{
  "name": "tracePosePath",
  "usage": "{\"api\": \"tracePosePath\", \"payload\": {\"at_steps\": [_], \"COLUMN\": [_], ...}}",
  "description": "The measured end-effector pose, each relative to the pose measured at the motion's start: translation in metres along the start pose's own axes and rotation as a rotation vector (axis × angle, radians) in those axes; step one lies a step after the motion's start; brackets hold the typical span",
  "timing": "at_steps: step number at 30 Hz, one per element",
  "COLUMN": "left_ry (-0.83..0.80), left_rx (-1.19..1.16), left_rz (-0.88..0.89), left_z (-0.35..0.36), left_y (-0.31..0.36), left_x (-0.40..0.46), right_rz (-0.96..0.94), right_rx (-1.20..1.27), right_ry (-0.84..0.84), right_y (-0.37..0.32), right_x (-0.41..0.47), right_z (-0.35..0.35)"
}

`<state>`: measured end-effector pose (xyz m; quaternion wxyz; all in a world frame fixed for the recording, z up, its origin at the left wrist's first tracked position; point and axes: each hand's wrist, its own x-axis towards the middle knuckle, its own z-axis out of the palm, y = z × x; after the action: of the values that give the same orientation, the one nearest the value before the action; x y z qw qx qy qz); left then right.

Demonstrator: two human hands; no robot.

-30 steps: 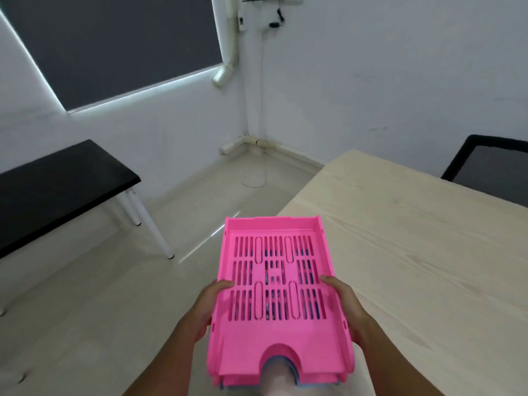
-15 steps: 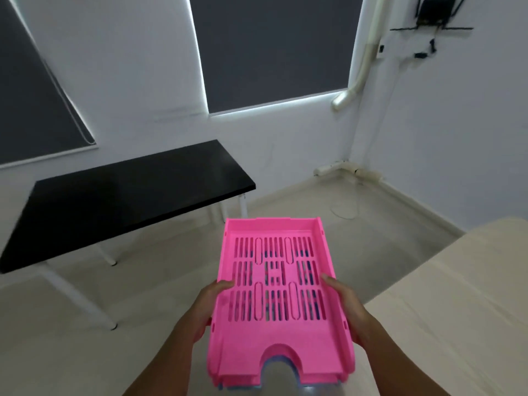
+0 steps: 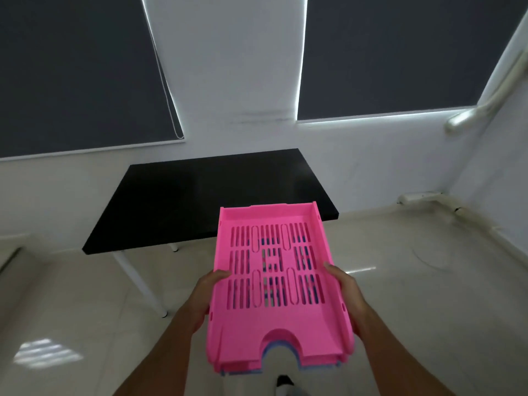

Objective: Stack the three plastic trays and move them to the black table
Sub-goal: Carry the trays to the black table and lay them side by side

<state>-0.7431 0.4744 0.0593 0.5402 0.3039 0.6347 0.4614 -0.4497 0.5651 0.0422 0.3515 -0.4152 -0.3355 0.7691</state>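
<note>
Since a second ago the view has swung from the pale wooden table to face the black table (image 3: 211, 201) squarely, and the stack of trays (image 3: 275, 284), already nested, is gripped at both sides by the left hand (image 3: 207, 295) and right hand (image 3: 347, 292), fingers curled under, with only setting it down left.

The view has swung left since a second ago. The pale wooden tabletop and the black chair that filled the right side are out of sight. The black tabletop (image 3: 205, 201), first a sliver at the far left and then left of centre, now lies straight ahead and fills the middle of the scene. The far end of the stack of trays (image 3: 274, 278) now overlaps its near right corner. Two dark window blinds (image 3: 385, 52) now span the far wall.
</note>
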Motion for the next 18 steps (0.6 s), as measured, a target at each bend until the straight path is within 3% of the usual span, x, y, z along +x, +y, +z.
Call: {"api": "tracePosePath", "payload": {"at_steps": [9,18], "left_ry": [0.080,0.133], "left_rx": [-0.146,-0.197], "left_rz": [-0.044,-0.112], "left_z": [-0.051,-0.118], "left_y": [0.071,0.094], "left_x": [0.123,0.246], "right_rz": [0.066,0.148], "right_rx": [-0.056,-0.075], "right_ry": [-0.114,-0.084], "right_y": [-0.070,-0.092], "right_x": [0.164,0.298], "right_z": [0.054,0.114]}}
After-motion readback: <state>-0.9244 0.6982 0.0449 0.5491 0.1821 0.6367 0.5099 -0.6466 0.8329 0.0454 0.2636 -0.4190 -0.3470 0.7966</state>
